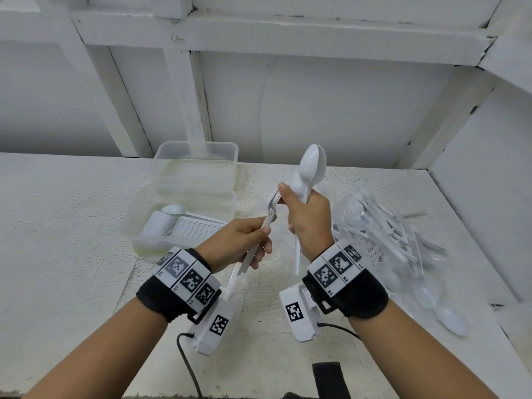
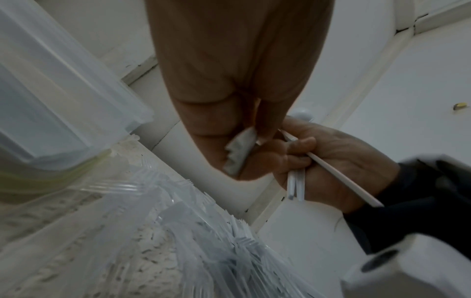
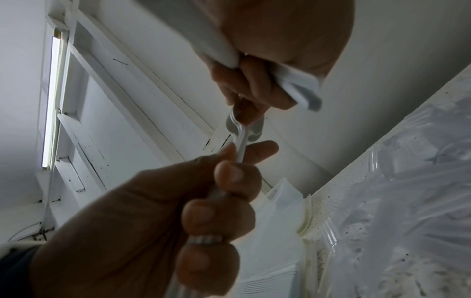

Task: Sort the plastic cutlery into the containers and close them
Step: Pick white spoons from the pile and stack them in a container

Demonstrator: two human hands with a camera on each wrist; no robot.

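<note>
My left hand (image 1: pixel 259 240) grips a small bundle of clear plastic forks (image 1: pixel 270 214) by the handles, tines up. My right hand (image 1: pixel 302 214) holds several white spoons (image 1: pixel 311 168) upright in its fist, and its thumb touches the fork heads. In the right wrist view the right hand's fingertips (image 3: pixel 254 104) meet the forks (image 3: pixel 239 141) above the left hand (image 3: pixel 203 211). In the left wrist view the spoon handles (image 2: pixel 295 185) stick out of the right fist. An open clear container (image 1: pixel 135 226) to the left holds stacked white spoons. A second clear container (image 1: pixel 198 151) stands behind it.
A loose heap of clear and white cutlery (image 1: pixel 388 234) lies on the white shelf to the right, with stray white spoons (image 1: pixel 452 318) near the side wall (image 1: pixel 489 182). A black strap (image 1: pixel 331 378) and a cable (image 1: pixel 187 364) lie at the front edge.
</note>
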